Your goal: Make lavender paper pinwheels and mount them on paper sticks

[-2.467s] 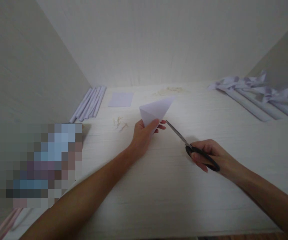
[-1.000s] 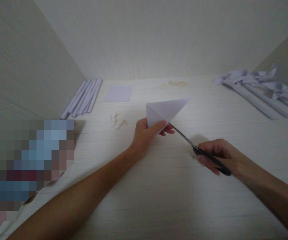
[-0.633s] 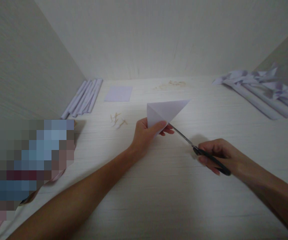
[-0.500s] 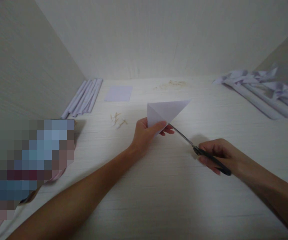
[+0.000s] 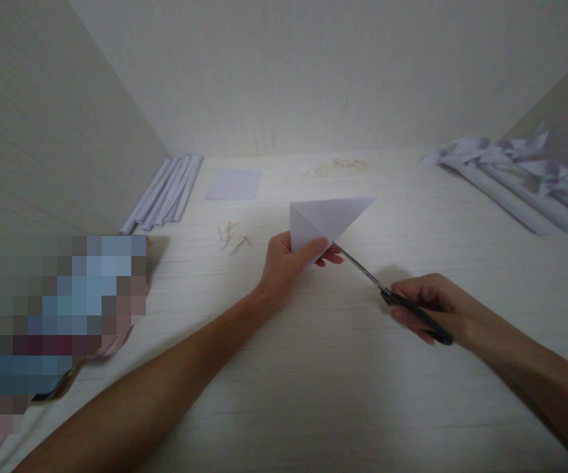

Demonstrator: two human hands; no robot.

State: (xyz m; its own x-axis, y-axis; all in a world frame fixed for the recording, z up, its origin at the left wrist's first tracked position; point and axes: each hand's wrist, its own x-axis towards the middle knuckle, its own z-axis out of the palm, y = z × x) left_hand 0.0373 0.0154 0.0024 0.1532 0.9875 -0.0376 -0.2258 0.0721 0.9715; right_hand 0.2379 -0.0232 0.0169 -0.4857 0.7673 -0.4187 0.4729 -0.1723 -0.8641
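Observation:
A white sheet of paper (image 5: 321, 220) with a diagonal crease is pinched at its lower corner by my left hand (image 5: 296, 255), thumb on top and fingers beneath. My right hand (image 5: 425, 305) is closed round the black handles of a pair of scissors (image 5: 360, 264). Their slim metal blades point up and left, and the tips meet the paper's edge beside my left thumb. How far the blades reach into the sheet is hidden by the thumb and fingers.
Several rolled paper tubes (image 5: 168, 194) lie at the back left beside a square of paper (image 5: 235, 184). Small tan sticks (image 5: 235, 236) are scattered nearby, with more bits (image 5: 348, 164) farther back. Paper pinwheels (image 5: 511, 171) rest at the right. A pixelated area (image 5: 81, 295) covers the left edge.
Both hands, the paper and the scissors hold almost the same place. The scissor handles have shifted very slightly to the left.

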